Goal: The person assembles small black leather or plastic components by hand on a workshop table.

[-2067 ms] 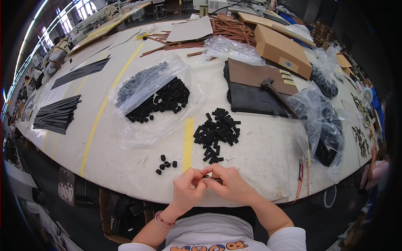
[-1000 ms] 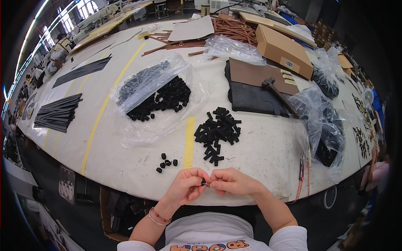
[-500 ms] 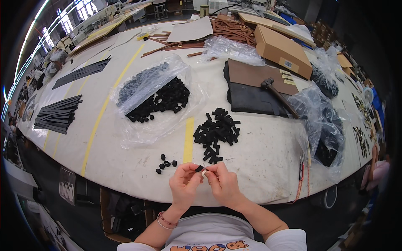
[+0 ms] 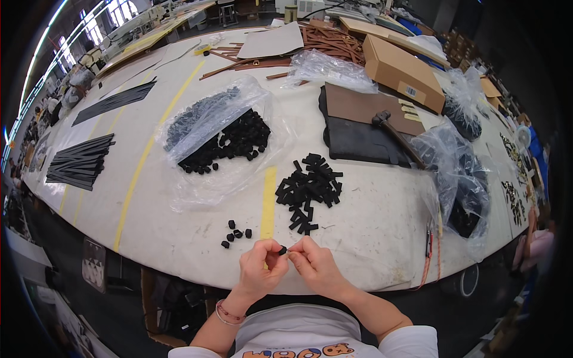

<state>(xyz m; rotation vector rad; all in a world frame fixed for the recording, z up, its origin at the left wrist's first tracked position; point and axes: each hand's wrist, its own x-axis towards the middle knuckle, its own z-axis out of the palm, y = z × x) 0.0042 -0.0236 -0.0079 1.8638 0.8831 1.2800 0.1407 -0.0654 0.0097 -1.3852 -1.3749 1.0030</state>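
Close to the table's near edge, my left hand (image 4: 260, 267) pinches a small black piece (image 4: 283, 250), rolled up short like a strap loop. My right hand (image 4: 315, 266) meets it from the other side, thumb and finger pressed together at the piece's edge; what they grip is too small to make out. Several finished-looking black loops (image 4: 238, 233) lie loose just left of my hands. Beyond my fingers is a heap of short flat black strips (image 4: 308, 188). Farther left, a clear plastic bag (image 4: 206, 137) spills many black loops (image 4: 245, 140).
A hammer (image 4: 397, 136) rests on brown and black sheets (image 4: 364, 140). Behind are a cardboard box (image 4: 401, 73) and brown straps (image 4: 331, 43). Long black strips (image 4: 80, 161) lie left. Red-handled snips (image 4: 429, 241) and a plastic bag (image 4: 462, 191) are right.
Both hands have dropped slightly toward me. The black piece has turned and shows shorter between my left fingers, and the right fingertips have closed in beside it.
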